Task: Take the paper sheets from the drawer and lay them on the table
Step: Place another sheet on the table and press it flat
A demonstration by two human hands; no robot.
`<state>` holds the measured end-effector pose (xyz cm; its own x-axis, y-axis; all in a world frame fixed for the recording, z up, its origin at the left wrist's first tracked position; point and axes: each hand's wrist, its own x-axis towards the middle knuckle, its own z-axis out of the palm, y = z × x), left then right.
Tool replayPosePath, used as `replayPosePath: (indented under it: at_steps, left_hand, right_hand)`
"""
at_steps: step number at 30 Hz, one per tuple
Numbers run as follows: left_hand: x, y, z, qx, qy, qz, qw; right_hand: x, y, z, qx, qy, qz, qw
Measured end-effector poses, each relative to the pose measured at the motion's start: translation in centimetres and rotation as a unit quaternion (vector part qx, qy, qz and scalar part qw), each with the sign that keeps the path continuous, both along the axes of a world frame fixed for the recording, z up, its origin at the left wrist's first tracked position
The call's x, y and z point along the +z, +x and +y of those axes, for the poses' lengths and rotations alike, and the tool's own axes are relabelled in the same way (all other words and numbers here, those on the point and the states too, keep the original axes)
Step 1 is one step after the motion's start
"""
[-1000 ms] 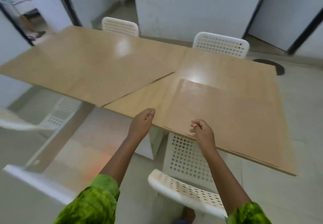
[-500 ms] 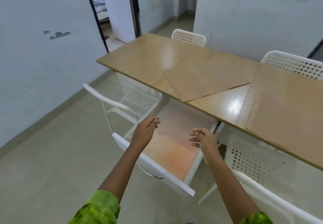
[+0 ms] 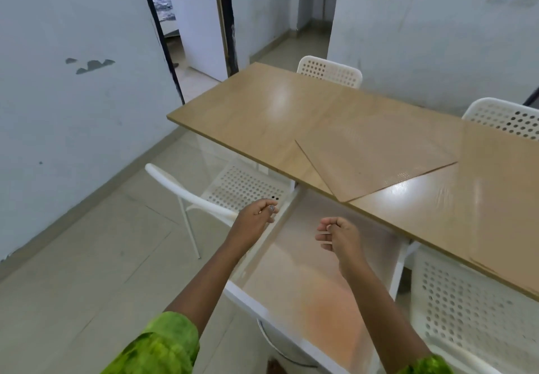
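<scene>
A white drawer (image 3: 252, 300) stands pulled out from under the wooden table (image 3: 262, 111). Its inside (image 3: 315, 283) is pale and glossy with an orange tint; I cannot tell whether a sheet lies there. One brown paper sheet (image 3: 376, 160) lies skewed on the table, a corner at the near edge. A second brown sheet (image 3: 501, 198) lies further right. My left hand (image 3: 256, 217) hovers over the drawer's left side, fingers curled, holding nothing. My right hand (image 3: 339, 236) hovers above the drawer's middle, fingers curled in, also without anything.
White perforated chairs surround the table: one left of the drawer (image 3: 239, 187), one at my lower right (image 3: 466, 315), two on the far side (image 3: 329, 71) (image 3: 504, 117). A wall runs along the left, with an open doorway (image 3: 186, 23) behind.
My view has swung left and down from the tabletop to the open drawer. Both hands have dropped from the table's edge to above the drawer, still holding nothing.
</scene>
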<state>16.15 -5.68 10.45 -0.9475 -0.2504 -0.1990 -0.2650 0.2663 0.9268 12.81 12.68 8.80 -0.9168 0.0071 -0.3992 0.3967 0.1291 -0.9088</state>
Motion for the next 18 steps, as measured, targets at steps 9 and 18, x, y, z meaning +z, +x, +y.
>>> replayPosePath:
  at_steps: [9,18]
  left_hand:
    - [-0.7,-9.7,-4.4,-0.068,0.023,-0.045,0.996]
    - [-2.0,-18.0,-8.4,-0.224,0.031,-0.055,0.972]
  right_hand:
    - [-1.2,-7.2,-4.3,-0.072,0.013,-0.010,0.997]
    - [-1.8,-11.5,-9.5,-0.194,0.066,0.014,0.979]
